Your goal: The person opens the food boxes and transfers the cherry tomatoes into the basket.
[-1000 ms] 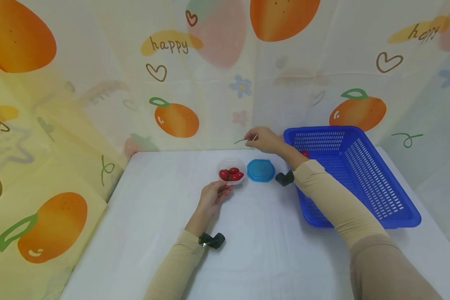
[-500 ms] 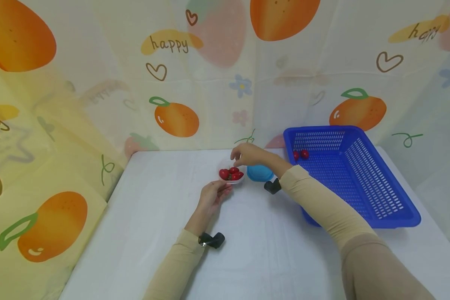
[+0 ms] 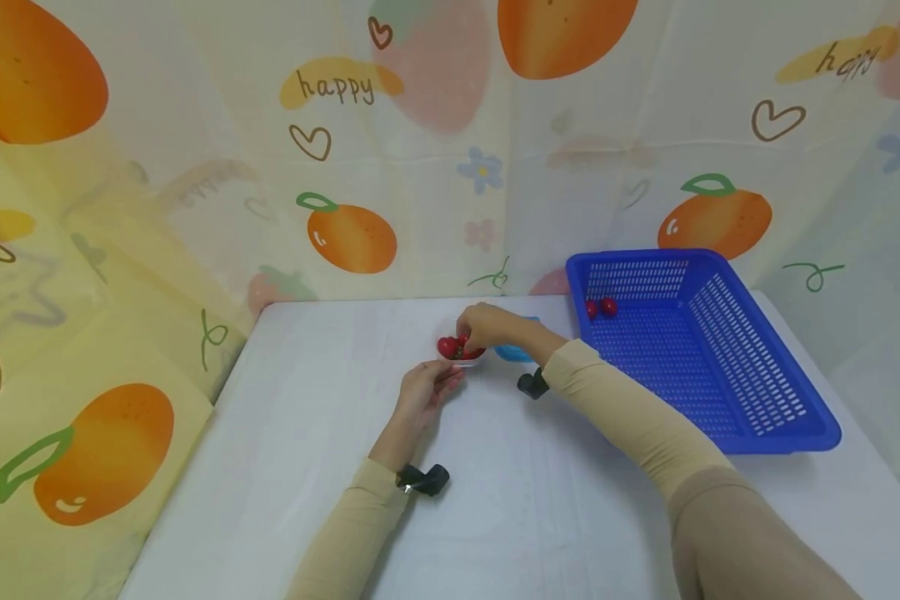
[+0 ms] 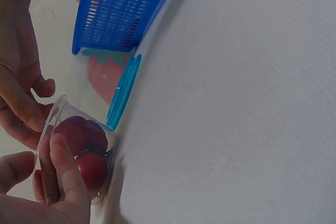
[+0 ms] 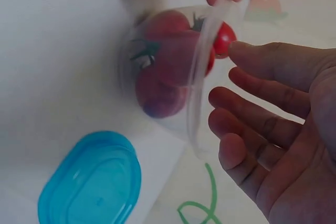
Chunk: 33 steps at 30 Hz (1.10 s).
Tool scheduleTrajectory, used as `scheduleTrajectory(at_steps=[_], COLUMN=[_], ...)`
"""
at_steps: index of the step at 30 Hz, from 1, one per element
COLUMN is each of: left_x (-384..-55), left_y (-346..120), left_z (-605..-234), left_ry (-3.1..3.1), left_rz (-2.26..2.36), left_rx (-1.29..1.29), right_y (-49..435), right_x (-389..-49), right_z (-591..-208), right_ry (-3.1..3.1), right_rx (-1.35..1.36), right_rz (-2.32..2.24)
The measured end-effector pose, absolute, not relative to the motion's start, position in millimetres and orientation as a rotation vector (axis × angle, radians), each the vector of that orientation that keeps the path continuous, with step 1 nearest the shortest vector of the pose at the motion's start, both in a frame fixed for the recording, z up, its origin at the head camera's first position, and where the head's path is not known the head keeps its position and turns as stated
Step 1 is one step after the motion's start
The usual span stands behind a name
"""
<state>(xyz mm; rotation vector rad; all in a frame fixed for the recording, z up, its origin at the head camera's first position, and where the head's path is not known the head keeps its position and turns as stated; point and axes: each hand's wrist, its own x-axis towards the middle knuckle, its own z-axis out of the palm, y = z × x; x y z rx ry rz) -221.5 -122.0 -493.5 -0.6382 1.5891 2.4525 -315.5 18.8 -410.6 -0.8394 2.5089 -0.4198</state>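
Observation:
A small clear plastic container (image 5: 195,114) holds several red cherry tomatoes (image 5: 170,51) with green stems. My left hand (image 3: 423,392) pinches its near rim, with thumb and fingers on either side of the wall in the left wrist view. From above, my right hand (image 3: 490,325) reaches to the container's mouth. Its thumb tip meets one tomato (image 5: 224,39) at the rim in the right wrist view, while the other fingers stay spread and loosely bent. In the head view this hand hides part of the container and tomatoes.
Just right of the container lies a blue lid (image 5: 97,179), partly covered by the right hand in the head view. Farther right stands a large blue perforated basket (image 3: 667,375), with two tomatoes (image 3: 608,307) in its back left corner. A fruit-print cloth (image 3: 420,167) hangs behind the white table.
My right hand has moved left from beside the basket and down to the container. The tomatoes in the basket's corner came into fuller view. My left hand has kept its grip at the rim.

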Motion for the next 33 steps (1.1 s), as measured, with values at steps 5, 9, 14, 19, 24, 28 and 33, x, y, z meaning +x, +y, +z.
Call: scheduleTrajectory(at_steps=[5, 9, 14, 19, 24, 28, 33], left_x=[-222, -222, -222, -222, -222, -222, -222], left_y=[-122, -122, -122, -122, -122, -122, -123], left_z=[-494, -495, -495, -495, -496, -496, -496], left_ry=[1.581, 1.588, 1.585, 1.57, 1.563, 1.579, 1.58], left_rz=[2.472, 2.471, 2.471, 2.481, 2.476, 2.464, 2.473], left_rx=[-0.623, -0.618, -0.615, -0.604, -0.618, -0.626, -0.626], right_y=[15, 12, 9, 6, 5, 5, 9], right_x=[-315, -315, -314, -315, -316, -317, -317], right_z=[-418, -423, -425, -426, -428, -428, -423], right_ry=[2.503, 2.505, 2.522, 2.523, 2.521, 2.529, 2.586], right_rx=[-0.823, -0.805, -0.767, -0.738, -0.709, -0.71, -0.78], right_rz=[-0.392, -0.377, -0.362, -0.358, -0.357, -0.376, -0.395])
